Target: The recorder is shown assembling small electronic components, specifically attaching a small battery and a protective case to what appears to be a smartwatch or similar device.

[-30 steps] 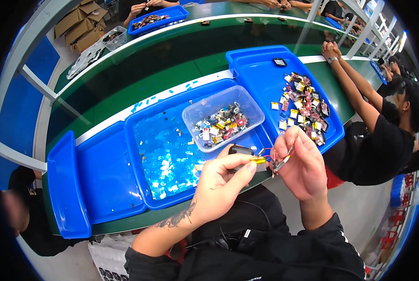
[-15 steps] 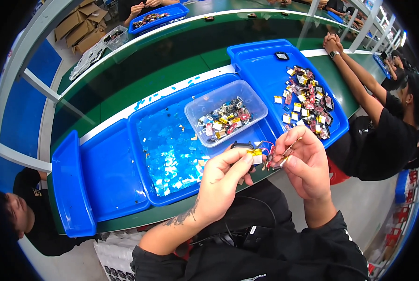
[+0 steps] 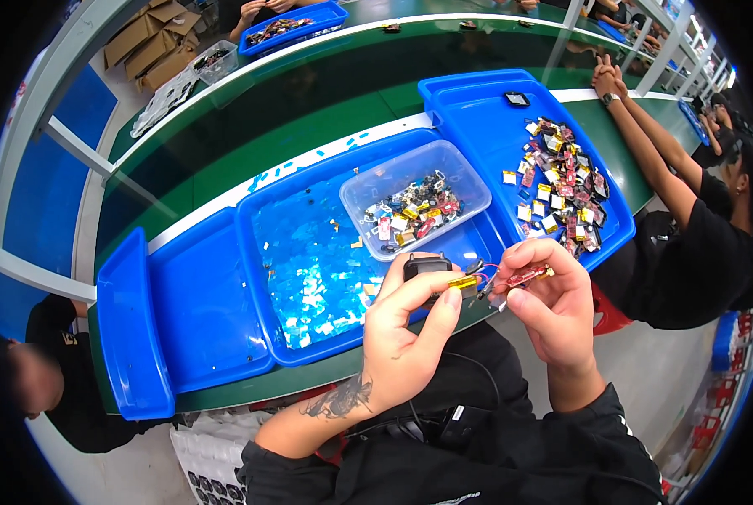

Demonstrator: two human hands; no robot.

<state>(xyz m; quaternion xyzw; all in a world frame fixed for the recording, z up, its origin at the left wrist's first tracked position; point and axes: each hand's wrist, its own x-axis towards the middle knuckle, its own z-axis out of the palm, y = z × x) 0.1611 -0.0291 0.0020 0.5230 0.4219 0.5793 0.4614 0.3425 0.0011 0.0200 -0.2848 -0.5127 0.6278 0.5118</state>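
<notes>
My left hand (image 3: 406, 332) pinches a small battery with yellow tape (image 3: 462, 283) between thumb and finger. A black plastic case (image 3: 427, 266) shows behind those fingers, apparently in the same hand. My right hand (image 3: 555, 295) grips a small red circuit board (image 3: 528, 276) between thumb and fingers. Thin coloured wires (image 3: 482, 268) run between the battery and the board. Small dark and pale parts dangle beside the wires, too small to name. Both hands are raised over the near edge of the bench, in front of a clear plastic bin (image 3: 351, 198) with mixed small parts.
A blue tray (image 3: 249, 244) strewn with blue film pieces holds the bin. To the right, another blue tray (image 3: 469, 114) carries a heap of boards and batteries. Further blue trays (image 3: 204, 295) lie left on the green bench (image 3: 309, 118). A person with clasped hands (image 3: 609, 80) sits at right.
The battery has turned from its flat face to nearly edge-on. In my right hand the red board is tipped and shows more fully. More of the black case is visible.
</notes>
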